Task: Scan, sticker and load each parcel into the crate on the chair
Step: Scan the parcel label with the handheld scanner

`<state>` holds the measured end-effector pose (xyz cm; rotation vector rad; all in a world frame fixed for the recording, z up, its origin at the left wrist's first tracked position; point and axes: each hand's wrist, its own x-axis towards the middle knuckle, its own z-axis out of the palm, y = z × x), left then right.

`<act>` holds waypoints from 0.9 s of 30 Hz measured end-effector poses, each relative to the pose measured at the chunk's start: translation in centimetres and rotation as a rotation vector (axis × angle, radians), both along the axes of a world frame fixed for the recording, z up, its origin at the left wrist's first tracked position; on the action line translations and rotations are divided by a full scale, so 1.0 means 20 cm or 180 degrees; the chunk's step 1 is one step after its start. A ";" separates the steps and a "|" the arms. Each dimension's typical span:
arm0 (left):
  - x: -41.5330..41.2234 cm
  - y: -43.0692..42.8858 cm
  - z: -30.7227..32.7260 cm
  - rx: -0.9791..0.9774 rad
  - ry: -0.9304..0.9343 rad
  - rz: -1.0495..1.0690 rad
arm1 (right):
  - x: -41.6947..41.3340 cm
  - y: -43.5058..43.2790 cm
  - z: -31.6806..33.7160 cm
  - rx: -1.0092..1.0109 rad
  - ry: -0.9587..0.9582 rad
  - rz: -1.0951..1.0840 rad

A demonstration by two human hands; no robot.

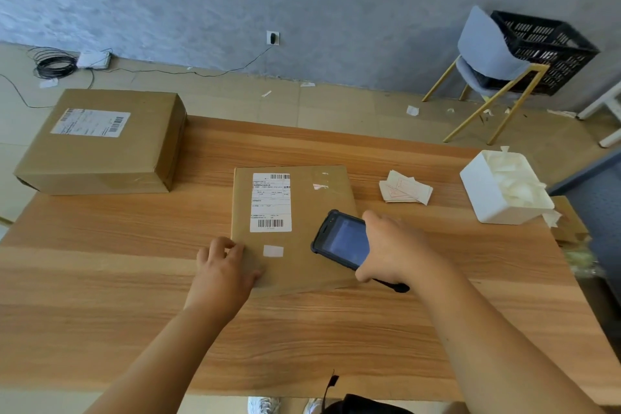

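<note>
Gripping the scanner (341,240), the right hand (393,249) hovers over the parcel (304,208) the left hand (223,267) holds.

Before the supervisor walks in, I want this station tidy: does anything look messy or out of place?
White paper scraps litter the floor near the yellow-legged chair, peeled backings overflow the white plastic box, and the large brown cardboard box seems to overhang the far left corner of the wooden table.
</note>
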<state>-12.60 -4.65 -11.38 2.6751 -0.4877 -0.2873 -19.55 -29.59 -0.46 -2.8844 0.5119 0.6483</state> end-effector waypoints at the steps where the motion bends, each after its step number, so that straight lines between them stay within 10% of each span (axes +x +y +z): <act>1: 0.00 -0.01 0.01 0.0038 -0.0055 -0.0061 | -0.02 -0.02 -0.01 0.0125 -0.0064 -0.0183; 12: -0.03 -0.34 0.06 -0.0027 -0.0081 -0.1098 | -0.40 -0.31 -0.33 0.0427 -0.0713 -0.2601; 27: 0.00 -0.77 0.06 0.0158 -0.0196 -0.1355 | -0.49 -0.65 -0.72 0.0371 0.0123 -0.2723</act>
